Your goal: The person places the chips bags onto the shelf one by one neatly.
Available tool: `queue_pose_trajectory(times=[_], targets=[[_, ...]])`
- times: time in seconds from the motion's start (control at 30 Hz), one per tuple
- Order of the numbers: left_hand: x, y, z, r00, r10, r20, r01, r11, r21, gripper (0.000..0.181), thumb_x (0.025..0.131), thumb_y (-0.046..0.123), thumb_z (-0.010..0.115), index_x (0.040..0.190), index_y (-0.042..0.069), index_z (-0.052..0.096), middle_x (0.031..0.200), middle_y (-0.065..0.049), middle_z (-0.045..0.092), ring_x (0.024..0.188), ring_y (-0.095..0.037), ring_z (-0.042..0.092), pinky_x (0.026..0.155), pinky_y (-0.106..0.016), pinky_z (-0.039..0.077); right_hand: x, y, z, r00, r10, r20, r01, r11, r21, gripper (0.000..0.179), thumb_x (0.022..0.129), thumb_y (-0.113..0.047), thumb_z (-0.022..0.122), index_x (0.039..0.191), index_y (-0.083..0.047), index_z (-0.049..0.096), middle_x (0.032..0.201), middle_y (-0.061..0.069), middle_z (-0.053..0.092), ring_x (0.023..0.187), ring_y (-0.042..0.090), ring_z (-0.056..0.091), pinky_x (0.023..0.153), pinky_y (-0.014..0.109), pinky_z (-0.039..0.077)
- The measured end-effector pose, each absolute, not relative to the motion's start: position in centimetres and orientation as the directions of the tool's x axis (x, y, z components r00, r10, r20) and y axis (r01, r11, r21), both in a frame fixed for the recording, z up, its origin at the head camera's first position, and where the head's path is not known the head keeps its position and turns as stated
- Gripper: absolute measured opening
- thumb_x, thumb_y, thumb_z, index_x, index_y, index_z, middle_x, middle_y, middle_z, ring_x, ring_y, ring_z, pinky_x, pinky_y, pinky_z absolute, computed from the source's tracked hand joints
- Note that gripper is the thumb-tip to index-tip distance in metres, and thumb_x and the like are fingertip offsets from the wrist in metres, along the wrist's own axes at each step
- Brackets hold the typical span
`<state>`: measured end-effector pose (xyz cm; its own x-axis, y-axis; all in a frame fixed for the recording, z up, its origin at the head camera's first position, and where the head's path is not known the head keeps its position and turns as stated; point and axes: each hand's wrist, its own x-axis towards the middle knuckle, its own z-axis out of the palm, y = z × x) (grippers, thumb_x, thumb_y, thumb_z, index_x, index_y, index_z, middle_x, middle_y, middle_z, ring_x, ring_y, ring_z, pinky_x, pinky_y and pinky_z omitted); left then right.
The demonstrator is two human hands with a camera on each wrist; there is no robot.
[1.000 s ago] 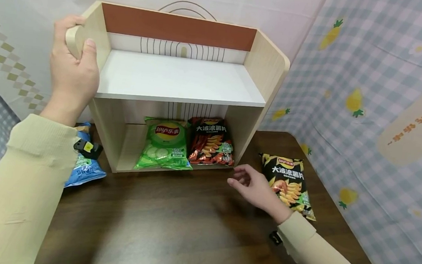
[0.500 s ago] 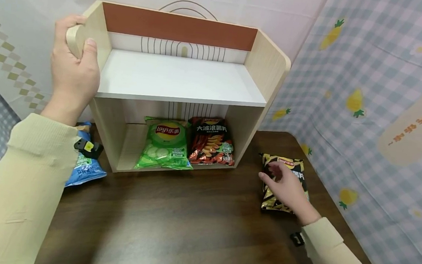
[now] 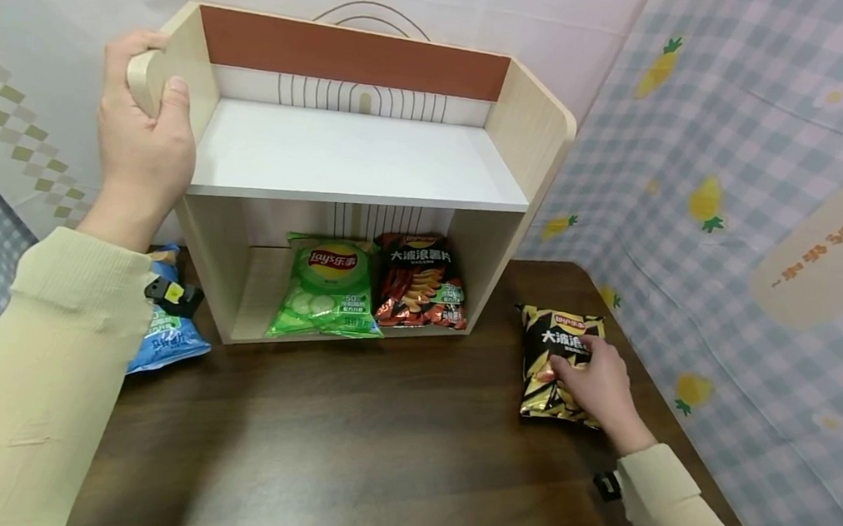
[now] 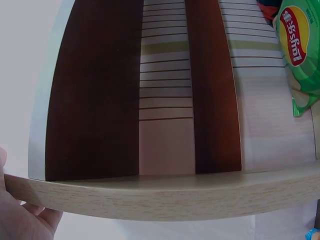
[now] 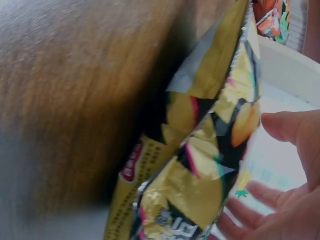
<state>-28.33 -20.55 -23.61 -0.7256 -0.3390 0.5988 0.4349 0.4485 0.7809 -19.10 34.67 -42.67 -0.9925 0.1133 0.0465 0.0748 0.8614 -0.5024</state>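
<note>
A small wooden shelf (image 3: 363, 158) has a white middle board and a brown back strip. My left hand (image 3: 146, 118) grips its left side panel, thumb on the inner side; part of that hand (image 4: 22, 215) shows in the left wrist view. On the table at right lies a black and gold potato chip bag (image 3: 550, 383). Over its face is my right hand (image 3: 599, 387), thumb and fingers spread apart. In the right wrist view the thumb meets the bag's surface (image 5: 200, 170), and the fingers lie loosely near its edge.
A green chip bag (image 3: 331, 288) and a red-black chip bag (image 3: 423, 284) stand side by side in the shelf's lower compartment. Left of the shelf lies a blue chip bag (image 3: 169, 345), partly behind my forearm. Patterned cloth walls (image 3: 739, 241) border the brown table (image 3: 346, 440).
My right hand has moved from beside the shelf's lower right front rightward to the black and gold chip bag, then down onto it. The left hand has kept its grip on the shelf.
</note>
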Motion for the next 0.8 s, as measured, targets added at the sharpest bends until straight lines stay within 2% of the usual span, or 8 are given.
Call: queue_pose_trajectory(times=[0.17,0.33,0.8], targets=[[-28.4,-20.6,-23.7,-0.723,-0.339,0.602,0.439,0.448,0.779,0.037,0.098,0.019,0.044,0.129,0.037,0.048,0.122,0.001,0.050,0.105,-0.012,0.051,0.081,-0.027,0.041,-19.2,35.2,-43.0,-0.982,0.186,-0.040,0.183,0.862,-0.473,0.099,0.088,-0.059,0.059,0.147,0.009,0.019,0.139,0.042,0.024,0.123,0.061,0.025,0.093,0.071,0.025],[-28.4,-20.5,-23.6,-0.722,-0.338,0.604,0.436,0.455,0.776,0.037,0.098,0.019,0.044,0.130,0.038,0.047,0.122,0.000,0.051,0.105,-0.012,0.052,0.080,-0.027,0.042,-19.4,35.5,-43.2,-0.972,0.185,-0.142,0.231,0.855,-0.464,0.113,0.086,-0.063,0.058,0.146,0.015,0.003,0.139,0.048,0.015,0.124,0.063,0.021,0.096,0.069,0.028],[-28.3,-20.5,-23.5,-0.724,-0.347,0.596,0.428,0.451,0.783,0.036,0.098,0.018,0.045,0.129,0.036,0.048,0.124,0.000,0.050,0.107,-0.012,0.051,0.082,-0.027,0.042,-19.7,33.6,-44.0,-0.987,0.075,-0.139,0.137,0.839,-0.526,0.108,0.086,-0.061,0.061,0.150,0.007,0.007,0.143,0.042,0.019,0.127,0.058,0.026,0.096,0.067,0.032]])
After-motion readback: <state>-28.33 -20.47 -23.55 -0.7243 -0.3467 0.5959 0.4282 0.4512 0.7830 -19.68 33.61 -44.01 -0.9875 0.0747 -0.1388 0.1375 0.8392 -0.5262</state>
